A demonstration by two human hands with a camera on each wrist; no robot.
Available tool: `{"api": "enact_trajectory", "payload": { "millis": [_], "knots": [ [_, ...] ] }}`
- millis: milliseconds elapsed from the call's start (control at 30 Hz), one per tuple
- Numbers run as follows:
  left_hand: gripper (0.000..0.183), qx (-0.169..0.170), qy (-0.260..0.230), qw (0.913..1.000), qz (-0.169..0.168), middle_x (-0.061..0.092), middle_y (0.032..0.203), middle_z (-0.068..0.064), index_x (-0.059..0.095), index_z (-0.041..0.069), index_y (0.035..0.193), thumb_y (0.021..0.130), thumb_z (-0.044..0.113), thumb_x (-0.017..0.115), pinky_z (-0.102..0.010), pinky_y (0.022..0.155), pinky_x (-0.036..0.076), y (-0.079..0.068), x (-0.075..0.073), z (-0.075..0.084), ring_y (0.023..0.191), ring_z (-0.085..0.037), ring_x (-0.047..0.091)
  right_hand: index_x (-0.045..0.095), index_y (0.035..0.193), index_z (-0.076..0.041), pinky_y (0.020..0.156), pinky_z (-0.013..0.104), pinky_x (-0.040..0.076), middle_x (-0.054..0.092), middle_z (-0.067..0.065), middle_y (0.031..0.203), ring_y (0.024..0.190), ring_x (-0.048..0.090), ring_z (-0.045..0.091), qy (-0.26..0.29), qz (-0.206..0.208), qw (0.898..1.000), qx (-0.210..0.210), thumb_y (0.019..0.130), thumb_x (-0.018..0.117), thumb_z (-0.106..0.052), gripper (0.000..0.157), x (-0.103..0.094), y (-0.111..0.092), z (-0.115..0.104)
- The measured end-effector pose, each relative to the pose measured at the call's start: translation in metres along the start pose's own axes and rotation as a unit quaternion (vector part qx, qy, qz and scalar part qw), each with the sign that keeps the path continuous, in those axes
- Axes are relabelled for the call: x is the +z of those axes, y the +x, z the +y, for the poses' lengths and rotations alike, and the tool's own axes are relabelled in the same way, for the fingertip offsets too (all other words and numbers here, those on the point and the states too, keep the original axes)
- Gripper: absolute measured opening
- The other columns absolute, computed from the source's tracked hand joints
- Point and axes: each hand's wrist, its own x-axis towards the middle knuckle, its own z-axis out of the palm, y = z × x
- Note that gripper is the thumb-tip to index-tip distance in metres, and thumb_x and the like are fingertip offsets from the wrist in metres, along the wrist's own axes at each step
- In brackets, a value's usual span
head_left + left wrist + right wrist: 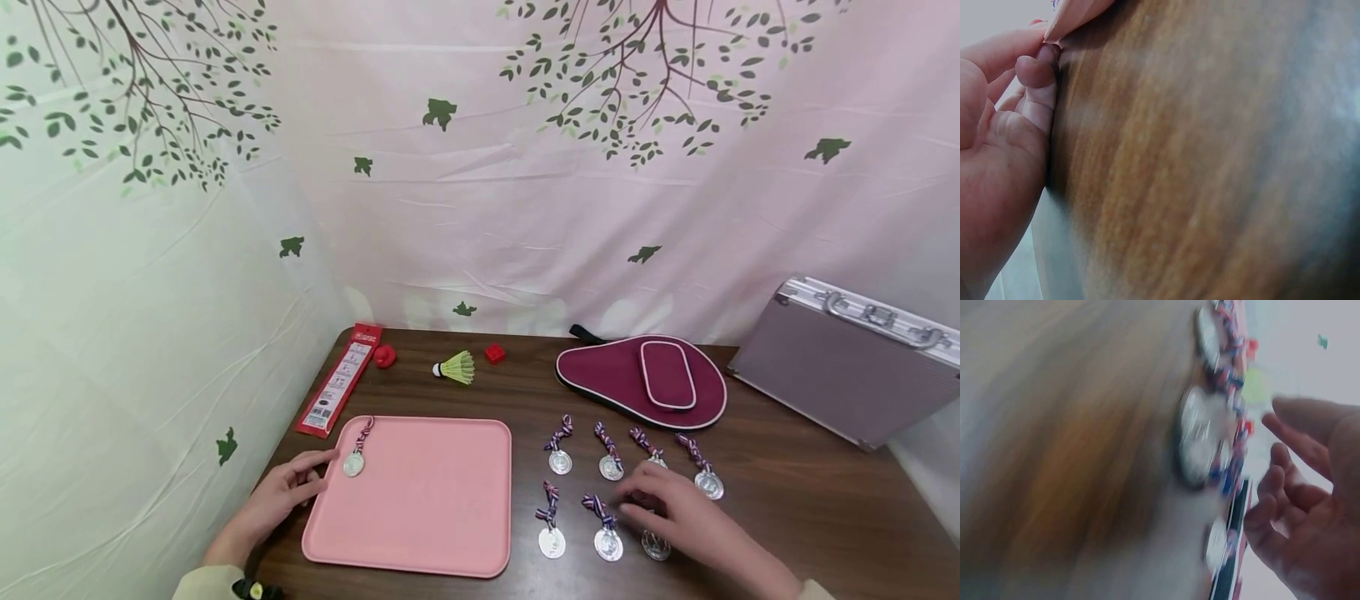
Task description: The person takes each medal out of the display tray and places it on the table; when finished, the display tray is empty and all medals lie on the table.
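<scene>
My left hand point(281, 492) rests at the left side of a pink tray point(412, 568), its fingertips touching the rim. In the left wrist view that hand point(1007, 119) shows its fingers at the tray's edge point(1082, 19). A silver medal with a knotted striped ribbon point(353, 464) lies in the tray's upper left. Over the right part of the table my right hand point(667, 508) hovers with loosely bent fingers, partly hiding a lower-row medal point(656, 547) and an upper-row one point(657, 459). The right wrist view shows this hand point(1304, 500) holding nothing, beside blurred medals point(1197, 440).
Several more medals point(551, 542) lie in two rows right of the tray. Behind stand a maroon paddle case point(600, 371) and a grey case point(847, 367). A red packet point(337, 383), a red duck point(385, 357), a shuttlecock point(456, 367) and a red brick point(494, 353) line the back left.
</scene>
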Motion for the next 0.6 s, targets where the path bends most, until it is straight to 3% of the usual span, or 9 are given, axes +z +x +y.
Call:
{"api": "enact_trajectory", "payload": {
  "millis": [133,267,467,600],
  "knots": [
    [0.044,-0.003,-0.002,1.0,0.0,0.054,0.123,-0.004,0.059,0.024,0.13,0.087,0.025,0.069,-0.028,0.065,0.045,0.0,0.0,0.0,0.083,-0.022,0.055,0.068,0.1,-0.026,0.068,0.019,0.044,0.057,-0.015,0.092,0.078,0.053,0.001,0.01,0.029,0.999,-0.023,0.083,0.075,-0.013,0.023,0.017,0.03,-0.016],
    [0.044,-0.01,-0.001,0.9999,-0.002,0.053,0.124,-0.004,0.059,0.025,0.13,0.087,0.025,0.069,-0.028,0.065,0.045,-0.001,0.0,0.001,0.084,-0.023,0.054,0.066,0.102,-0.026,0.069,0.023,0.048,0.059,-0.013,0.091,0.08,0.055,0.001,0.045,0.023,0.999,-0.018,0.084,0.073,-0.013,0.023,0.038,0.06,-0.033],
    [0.044,-0.015,0.003,0.9999,0.004,0.053,0.124,-0.004,0.059,0.026,0.13,0.087,0.027,0.069,-0.028,0.066,0.045,-0.001,-0.001,0.002,0.084,-0.023,0.053,0.07,0.098,-0.015,0.068,0.025,0.048,0.059,-0.01,0.084,0.076,0.055,0.004,0.074,-0.014,0.997,-0.007,0.084,0.071,-0.012,0.014,0.073,0.105,-0.059],
    [0.044,-0.017,0.0,0.9998,0.002,0.053,0.124,-0.003,0.059,0.026,0.13,0.087,0.026,0.069,-0.028,0.066,0.044,-0.002,-0.001,0.004,0.084,-0.023,0.053,0.07,0.098,-0.011,0.067,0.021,0.047,0.059,-0.008,0.082,0.073,0.056,0.004,0.104,-0.062,0.993,0.011,0.085,0.069,-0.011,0.013,0.099,0.132,-0.074]
  ]
}}
